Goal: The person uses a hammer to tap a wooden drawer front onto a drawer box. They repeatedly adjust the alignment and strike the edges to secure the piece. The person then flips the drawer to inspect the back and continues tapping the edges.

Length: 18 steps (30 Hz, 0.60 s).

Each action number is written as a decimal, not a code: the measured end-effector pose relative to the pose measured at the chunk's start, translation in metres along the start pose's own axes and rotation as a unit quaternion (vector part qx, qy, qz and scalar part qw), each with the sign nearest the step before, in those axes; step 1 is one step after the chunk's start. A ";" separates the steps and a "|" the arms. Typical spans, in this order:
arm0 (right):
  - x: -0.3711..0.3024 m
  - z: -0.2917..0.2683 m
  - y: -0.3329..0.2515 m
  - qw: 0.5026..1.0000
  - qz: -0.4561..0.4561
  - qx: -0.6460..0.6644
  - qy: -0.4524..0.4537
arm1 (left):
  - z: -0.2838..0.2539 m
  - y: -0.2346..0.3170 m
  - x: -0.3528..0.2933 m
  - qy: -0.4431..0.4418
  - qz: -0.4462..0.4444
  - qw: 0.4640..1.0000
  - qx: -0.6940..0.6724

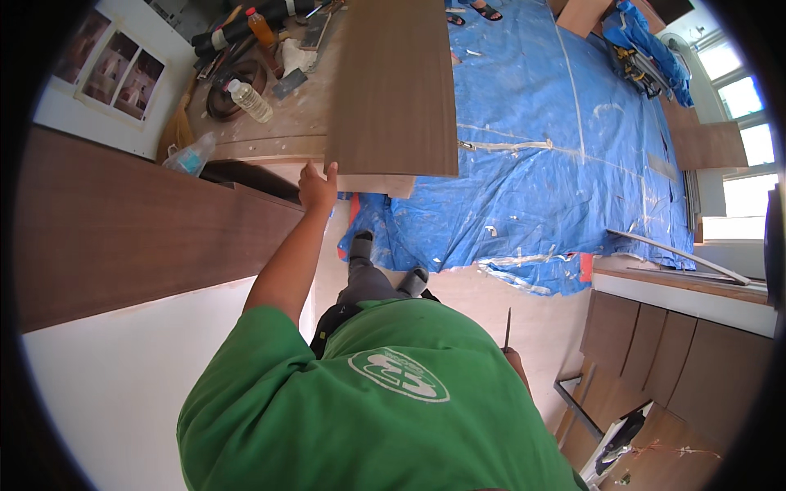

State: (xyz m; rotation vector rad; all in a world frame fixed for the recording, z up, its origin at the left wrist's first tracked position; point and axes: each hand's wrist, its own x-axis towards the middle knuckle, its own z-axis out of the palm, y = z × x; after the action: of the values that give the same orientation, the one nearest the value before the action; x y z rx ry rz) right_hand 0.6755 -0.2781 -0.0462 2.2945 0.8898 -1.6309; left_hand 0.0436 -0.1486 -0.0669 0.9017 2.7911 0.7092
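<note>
A long brown wood-grain board (393, 90) lies over the workbench, its near end jutting past the bench edge. At that board's near left corner is my left hand (318, 188), thumb against the edge and the other fingers partly hidden. Low at my right side, my right hand (513, 358) is closed round a thin, dark, pointed tool (508, 327) that sticks upward. My body hides most of that hand, and the tool's exact kind cannot be made out.
On the workbench (286, 135) are a clear bottle (249, 100), an orange-filled bottle (260, 27) and a coiled strip (237, 90). Blue tarpaulin (532, 196) covers the floor ahead, where another person's sandalled feet (487, 11) show. Brown panels stand left; a counter (679, 282) is right.
</note>
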 end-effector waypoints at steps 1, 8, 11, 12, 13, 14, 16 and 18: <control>-0.006 0.003 -0.007 1.000 0.000 -0.010 0.000 | 0.000 0.001 0.001 0.049 0.038 0.998 0.029; 0.032 0.010 0.007 0.999 -0.016 0.035 -0.012 | 0.018 0.049 -0.023 -0.007 0.334 0.929 0.159; 0.054 0.006 0.025 0.995 0.003 0.100 -0.007 | 0.026 0.095 -0.061 -0.141 0.406 0.893 0.132; 0.052 0.011 0.022 0.994 0.021 0.106 -0.001 | 0.027 0.103 -0.071 -0.144 0.382 0.906 0.114; 0.052 0.011 0.022 0.994 0.021 0.112 0.000 | 0.029 0.112 -0.079 -0.152 0.359 0.916 0.094; 0.053 0.011 0.023 0.993 0.020 0.119 0.001 | 0.031 0.123 -0.084 -0.167 0.360 0.912 0.103; 0.052 0.012 0.022 0.993 0.018 0.115 0.007 | 0.029 0.141 -0.087 -0.195 0.361 0.902 0.132; 0.054 0.014 0.030 0.992 0.013 0.125 0.002 | 0.033 0.155 -0.088 -0.211 0.383 0.886 0.151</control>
State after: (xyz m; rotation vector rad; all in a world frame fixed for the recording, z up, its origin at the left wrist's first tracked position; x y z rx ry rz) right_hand 0.6933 -0.2892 -0.1062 2.4581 0.6855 -1.8189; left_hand 0.2047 -0.0765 -0.0252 1.9834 2.1287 0.0858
